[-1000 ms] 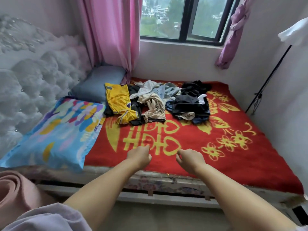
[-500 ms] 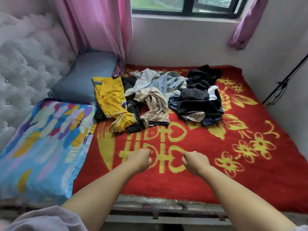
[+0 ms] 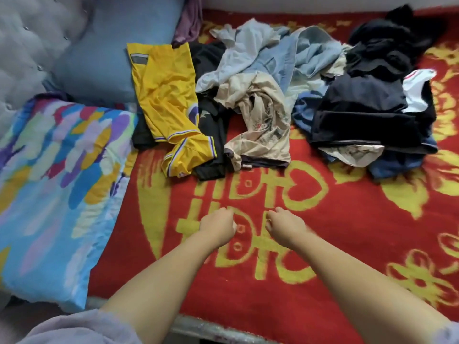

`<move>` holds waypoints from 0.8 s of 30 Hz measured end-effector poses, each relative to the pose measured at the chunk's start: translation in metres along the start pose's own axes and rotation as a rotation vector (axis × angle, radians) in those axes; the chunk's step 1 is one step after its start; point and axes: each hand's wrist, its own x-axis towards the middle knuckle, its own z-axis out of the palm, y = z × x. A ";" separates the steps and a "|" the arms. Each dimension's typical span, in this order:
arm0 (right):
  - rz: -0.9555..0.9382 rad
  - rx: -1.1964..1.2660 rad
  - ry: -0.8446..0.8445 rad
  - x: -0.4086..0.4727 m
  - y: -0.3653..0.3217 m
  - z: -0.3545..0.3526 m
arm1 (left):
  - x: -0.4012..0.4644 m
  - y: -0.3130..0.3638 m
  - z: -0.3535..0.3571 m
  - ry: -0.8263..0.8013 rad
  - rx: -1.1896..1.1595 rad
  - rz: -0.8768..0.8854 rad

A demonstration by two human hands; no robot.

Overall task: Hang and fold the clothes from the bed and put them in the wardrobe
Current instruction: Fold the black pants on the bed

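A heap of clothes lies across the far half of the bed's red and yellow blanket [image 3: 347, 232]. From left to right I see a yellow jersey [image 3: 166, 95], a black garment [image 3: 211, 120], a beige top [image 3: 263, 120], light blue pieces [image 3: 280, 50] and a dark navy and black pile [image 3: 367, 108]. My left hand [image 3: 218, 225] and my right hand [image 3: 285, 224] hover side by side over the blanket, well short of the clothes. Both have curled fingers and hold nothing.
A multicoloured pillow [image 3: 57, 182] lies at the left of the bed, with a grey-blue pillow [image 3: 106, 50] behind it. A tufted grey headboard [image 3: 24, 33] stands at the far left. The bed's front edge [image 3: 223, 331] runs below my forearms.
The view has moved closer to the bed and tilted down, so the window has left the frame. My hands have come forward over the blanket, still fisted and close together.
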 end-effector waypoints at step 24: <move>0.136 0.029 -0.230 0.166 -0.001 0.100 | 0.190 -0.078 -0.019 0.305 0.003 -0.011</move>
